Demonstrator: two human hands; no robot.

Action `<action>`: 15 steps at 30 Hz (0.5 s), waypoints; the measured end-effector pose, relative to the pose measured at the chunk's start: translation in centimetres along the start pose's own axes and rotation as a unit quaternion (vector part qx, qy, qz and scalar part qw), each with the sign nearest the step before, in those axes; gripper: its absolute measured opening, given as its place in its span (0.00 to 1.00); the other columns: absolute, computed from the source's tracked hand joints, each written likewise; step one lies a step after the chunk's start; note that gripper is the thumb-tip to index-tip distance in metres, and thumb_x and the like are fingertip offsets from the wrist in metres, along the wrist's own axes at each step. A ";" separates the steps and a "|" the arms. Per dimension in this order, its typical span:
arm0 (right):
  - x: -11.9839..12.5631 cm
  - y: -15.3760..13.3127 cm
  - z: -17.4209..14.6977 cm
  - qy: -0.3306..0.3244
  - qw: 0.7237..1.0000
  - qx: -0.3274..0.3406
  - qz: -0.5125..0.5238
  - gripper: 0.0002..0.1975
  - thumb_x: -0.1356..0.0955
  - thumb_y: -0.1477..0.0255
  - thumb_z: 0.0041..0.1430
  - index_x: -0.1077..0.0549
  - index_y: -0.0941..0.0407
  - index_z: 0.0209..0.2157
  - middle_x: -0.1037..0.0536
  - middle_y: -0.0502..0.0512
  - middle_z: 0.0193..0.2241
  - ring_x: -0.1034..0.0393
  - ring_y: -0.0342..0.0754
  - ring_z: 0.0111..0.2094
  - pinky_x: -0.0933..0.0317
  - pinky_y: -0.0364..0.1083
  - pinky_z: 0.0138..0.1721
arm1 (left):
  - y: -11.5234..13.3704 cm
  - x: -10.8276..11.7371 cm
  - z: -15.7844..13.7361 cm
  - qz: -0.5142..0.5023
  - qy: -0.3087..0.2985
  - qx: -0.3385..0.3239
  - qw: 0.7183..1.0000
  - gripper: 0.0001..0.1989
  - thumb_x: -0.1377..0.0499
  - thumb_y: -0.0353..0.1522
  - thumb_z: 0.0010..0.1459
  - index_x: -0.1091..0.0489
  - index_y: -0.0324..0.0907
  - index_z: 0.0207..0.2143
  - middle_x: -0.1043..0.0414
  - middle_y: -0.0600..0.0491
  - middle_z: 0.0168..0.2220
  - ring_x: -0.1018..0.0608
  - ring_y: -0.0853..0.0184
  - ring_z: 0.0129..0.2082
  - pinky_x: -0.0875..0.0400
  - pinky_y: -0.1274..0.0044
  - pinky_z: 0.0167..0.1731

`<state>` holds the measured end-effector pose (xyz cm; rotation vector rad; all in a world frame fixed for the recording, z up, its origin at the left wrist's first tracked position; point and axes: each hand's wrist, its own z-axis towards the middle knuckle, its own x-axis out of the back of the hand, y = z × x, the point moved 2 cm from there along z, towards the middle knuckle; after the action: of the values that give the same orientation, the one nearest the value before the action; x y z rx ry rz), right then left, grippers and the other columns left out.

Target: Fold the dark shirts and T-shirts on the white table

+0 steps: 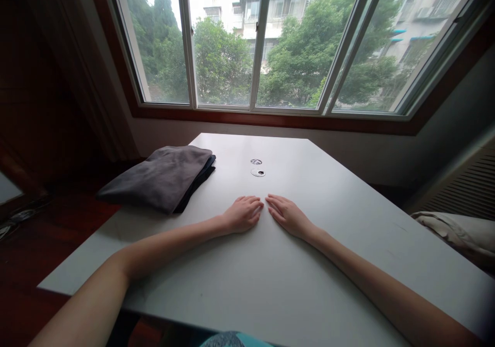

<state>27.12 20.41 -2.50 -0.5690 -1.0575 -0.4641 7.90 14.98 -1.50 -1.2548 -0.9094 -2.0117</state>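
Both my hands rest palm down on a white table point(247, 269), fingertips pointing toward each other with a small gap between them. My left hand point(243, 214) lies flat with its fingers out and holds nothing. My right hand point(288, 214) is likewise flat on the tabletop, fingers stretched, with nothing in it. To the left of my left hand sits a stack of folded cloth, grey fabric point(162, 174) on top and dark fabric point(197, 184) showing beneath along its right side. The stack reaches over the table's left edge.
Beyond my hands a round cable-hole cover point(258, 172) and a round patterned disc point(256, 162) are on the tabletop. A window point(224, 68) spans the wall behind. Light-coloured fabric point(460, 228) lies past the right edge, near a slatted panel point(464, 182). Cables point(17, 218) lie on the floor at left.
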 end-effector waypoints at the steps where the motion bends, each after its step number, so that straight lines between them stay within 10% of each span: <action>1: 0.0 0.0 0.0 0.001 1.000 0.000 0.000 0.20 0.40 0.67 0.66 0.28 0.58 0.55 0.29 0.62 0.57 0.35 0.55 0.58 0.40 0.55 0.59 | 0.0 0.0 0.0 0.001 0.000 0.001 1.000 0.17 0.49 0.33 0.64 0.33 0.41 0.53 0.34 0.45 0.59 0.32 0.59 0.59 0.40 0.66 0.60; 15: -0.1 0.1 0.0 -0.001 1.000 -0.007 0.005 0.21 0.40 0.67 0.66 0.29 0.58 0.55 0.30 0.62 0.57 0.36 0.56 0.58 0.40 0.56 0.59 | -0.1 0.1 0.0 0.002 0.000 -0.003 1.000 0.16 0.49 0.32 0.64 0.34 0.41 0.53 0.34 0.45 0.59 0.33 0.60 0.59 0.40 0.66 0.60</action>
<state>27.17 20.47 -2.64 -0.5879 -1.0544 -0.4631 7.83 15.01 -1.44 -1.2577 -0.9011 -2.0123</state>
